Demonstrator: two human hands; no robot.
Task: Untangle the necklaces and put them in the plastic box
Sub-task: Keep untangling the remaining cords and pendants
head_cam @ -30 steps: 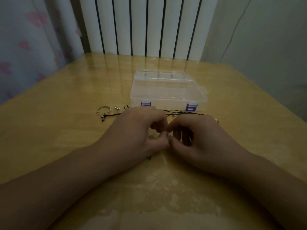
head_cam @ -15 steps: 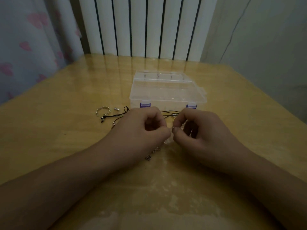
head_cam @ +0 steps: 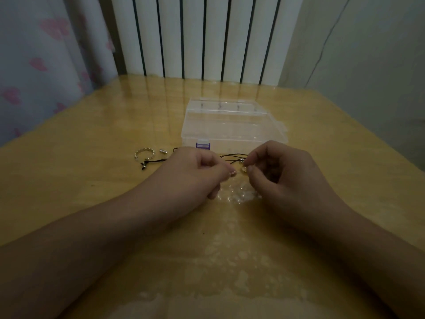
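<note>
1. Near the front of the worktop (head_cam: 69, 180), just before the plastic box (head_cam: 232, 125), both hands are held close together over the tangle.
2. A small metallic bead (head_cam: 243, 168) on the black cord (head_cam: 232, 156) is pinched by the right hand (head_cam: 285, 178), thumb and forefinger curled round it.
3. The fingers (head_cam: 231, 172) of the left hand (head_cam: 195, 173) are curled, tips pressed together; what they pinch cannot be told, though a strand is likely.
4. Judgement: the knot is best loosened with small opposing pulls, slack being fed through rather than the cord being tightened.
5. The cord is seen to run left behind the left hand to a dark end piece (head_cam: 144, 166), beside a silver ring-shaped chain (head_cam: 144, 154) and a small clasp (head_cam: 163, 151).
6. The box is closed, purple latch (head_cam: 202, 145) down; nothing is made out inside it through the clear lid. Judgement: it must be opened before anything is stowed.
</note>
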